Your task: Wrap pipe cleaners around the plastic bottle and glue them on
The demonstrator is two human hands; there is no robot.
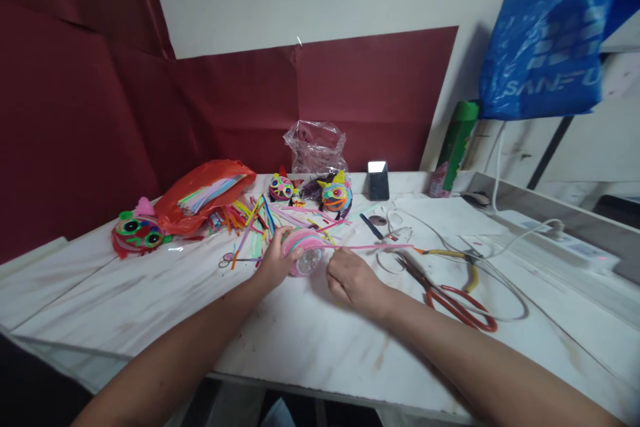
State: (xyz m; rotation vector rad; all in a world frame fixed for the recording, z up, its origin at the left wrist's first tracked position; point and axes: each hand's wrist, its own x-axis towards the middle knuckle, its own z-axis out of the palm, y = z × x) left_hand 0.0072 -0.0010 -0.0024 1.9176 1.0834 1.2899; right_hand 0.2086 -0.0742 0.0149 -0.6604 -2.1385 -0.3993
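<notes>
My left hand (275, 260) is wrapped round the side of a clear round ball (309, 261) partly covered in coiled pink pipe cleaner (303, 240), with a little green showing. Its clear face is turned toward my right hand (353, 278), which is closed just right of the ball. A pink pipe cleaner strand (380, 247) runs from the ball past the top of my right hand's knuckles, out to the right. The fingertips of that hand are turned away, so what they pinch, if anything, is hidden.
Red-handled scissors (460, 307) and yellow-handled pliers (473, 267) lie right, among a white cable (520, 303). Loose pipe cleaners (255, 230), small scissors (240, 259) and a red bag (210, 190) are left. Decorated balls (336, 195), a phone (379, 183) and a green can (455, 147) stand behind.
</notes>
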